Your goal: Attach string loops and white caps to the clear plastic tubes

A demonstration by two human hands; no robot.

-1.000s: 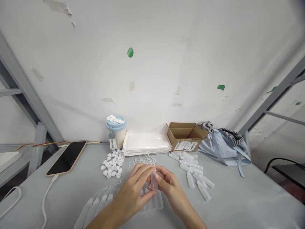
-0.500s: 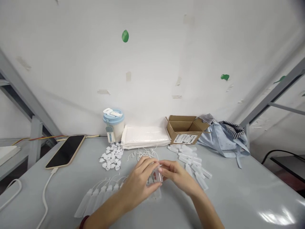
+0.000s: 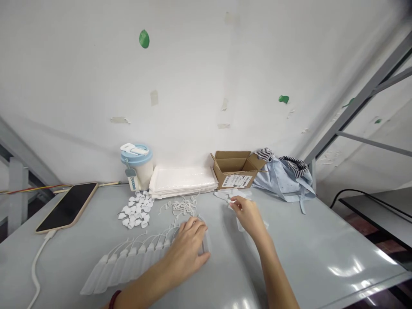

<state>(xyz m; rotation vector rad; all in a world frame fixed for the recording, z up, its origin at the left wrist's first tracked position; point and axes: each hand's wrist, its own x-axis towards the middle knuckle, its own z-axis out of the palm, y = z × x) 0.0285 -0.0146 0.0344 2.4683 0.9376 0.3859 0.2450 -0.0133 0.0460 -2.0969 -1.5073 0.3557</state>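
Note:
My left hand (image 3: 186,249) rests at the right end of a row of clear squeeze bottles (image 3: 124,266), each with a thin white tube bent from its top. Its fingers are spread over a clear bottle (image 3: 206,243) lying there, mostly covered by the hand. Further right, my right hand (image 3: 246,213) pinches the white neck of a small plastic bottle (image 3: 229,201) at the pile of loose bottles (image 3: 241,192). My wrist and fingers hide part of that pile.
White caps (image 3: 137,210) lie heaped left of a tangle of thin white tubes (image 3: 185,206). Behind stand a blue-lidded cup (image 3: 138,165), a stack of white packets (image 3: 183,180), an open cardboard box (image 3: 236,171) and a blue cloth bag (image 3: 280,178). A phone (image 3: 67,207) lies at left.
My hands have separated. The bottle they both held is now at the row's right end under my left hand; my right hand has moved right to the loose bottles. The view has turned right.

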